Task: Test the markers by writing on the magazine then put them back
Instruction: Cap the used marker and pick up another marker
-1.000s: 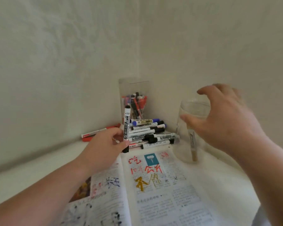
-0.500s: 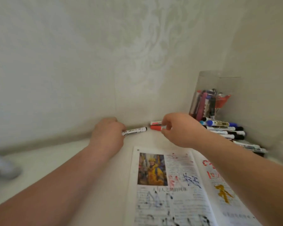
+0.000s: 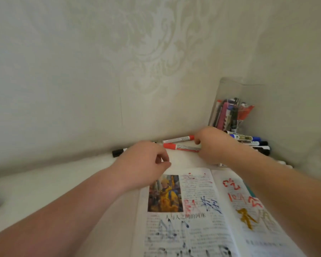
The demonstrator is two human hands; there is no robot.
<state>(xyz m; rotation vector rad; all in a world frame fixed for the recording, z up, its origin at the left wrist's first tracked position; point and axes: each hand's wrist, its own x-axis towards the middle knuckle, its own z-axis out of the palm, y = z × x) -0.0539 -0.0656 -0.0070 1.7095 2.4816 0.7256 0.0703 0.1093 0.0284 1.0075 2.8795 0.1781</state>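
Two hands hover just beyond the magazine [image 3: 196, 230]: the right hand [image 3: 214, 145] pinches a red-capped marker [image 3: 181, 147] lying there, the left hand [image 3: 143, 165], fingers curled (grip unclear), fronts a black marker [image 3: 118, 152]

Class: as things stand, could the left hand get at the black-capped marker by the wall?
Probably yes. The black-capped marker lies right behind the left hand, partly hidden by it, with nothing between them. Whether the fingers touch it cannot be told.
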